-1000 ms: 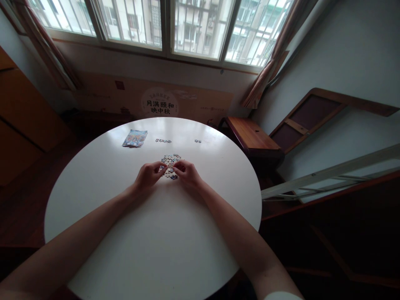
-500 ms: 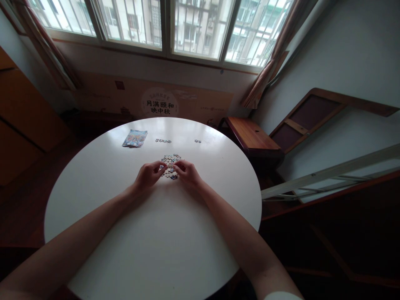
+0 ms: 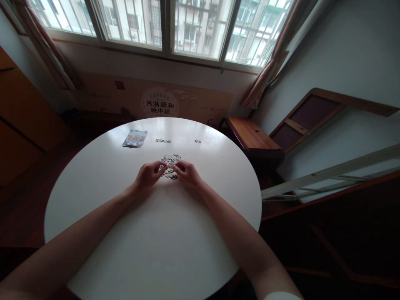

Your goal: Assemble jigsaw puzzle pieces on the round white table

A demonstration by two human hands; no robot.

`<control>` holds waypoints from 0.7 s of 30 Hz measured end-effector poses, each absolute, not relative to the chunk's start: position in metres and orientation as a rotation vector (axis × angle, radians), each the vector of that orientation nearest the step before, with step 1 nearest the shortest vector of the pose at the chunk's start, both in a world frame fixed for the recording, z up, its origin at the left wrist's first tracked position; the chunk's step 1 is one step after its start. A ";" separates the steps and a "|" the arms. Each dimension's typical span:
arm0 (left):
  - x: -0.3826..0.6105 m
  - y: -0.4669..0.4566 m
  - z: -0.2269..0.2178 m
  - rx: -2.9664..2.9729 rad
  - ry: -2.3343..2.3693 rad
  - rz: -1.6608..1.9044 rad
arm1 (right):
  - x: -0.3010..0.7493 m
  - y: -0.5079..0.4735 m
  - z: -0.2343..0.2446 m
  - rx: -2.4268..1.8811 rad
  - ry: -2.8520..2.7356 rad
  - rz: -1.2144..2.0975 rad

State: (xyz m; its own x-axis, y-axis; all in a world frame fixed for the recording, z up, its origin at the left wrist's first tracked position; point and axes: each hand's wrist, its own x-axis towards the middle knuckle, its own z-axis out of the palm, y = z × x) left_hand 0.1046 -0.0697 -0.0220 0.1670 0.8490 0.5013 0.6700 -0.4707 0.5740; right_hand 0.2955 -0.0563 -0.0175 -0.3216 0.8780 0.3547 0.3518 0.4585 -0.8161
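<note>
A heap of small jigsaw pieces (image 3: pixel 172 158) lies spread on the round white table (image 3: pixel 150 250). My left hand (image 3: pixel 150 173) is at the heap's left side, thumb and fingers closed in a pinch. Facing it from the right, my right hand (image 3: pixel 187 171) is pinched the same way. Between the two sets of fingertips shows a small pale jigsaw piece, gripped from both sides; its outline is hard to make out. Some of the heap is hidden behind the fingers.
Toward the far edge lie a colourful picture packet (image 3: pixel 135 138), a short row of pieces (image 3: pixel 163 141) and a small cluster of pieces (image 3: pixel 198 141). Beyond the table's right side stands a wooden stool-like piece of furniture (image 3: pixel 253 133). Barred windows (image 3: pixel 200 29) are ahead.
</note>
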 end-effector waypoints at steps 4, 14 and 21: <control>0.104 -0.069 -0.024 2.223 1.468 1.194 | 0.296 -0.056 -0.018 -1.029 -1.881 0.800; 0.104 -0.069 -0.024 2.218 1.466 1.178 | 0.296 -0.055 -0.019 -1.007 -1.889 0.794; 0.104 -0.070 -0.022 2.210 1.458 1.164 | 0.297 -0.053 -0.022 -1.001 -1.863 0.828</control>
State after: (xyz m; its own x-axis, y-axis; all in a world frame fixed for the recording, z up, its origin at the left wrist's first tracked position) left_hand 0.1044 -0.0697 -0.0223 0.1804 0.8579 0.4811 0.6593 -0.4684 0.5881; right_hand 0.2969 -0.0526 -0.0224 -0.3252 0.8733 0.3628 0.3156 0.4619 -0.8289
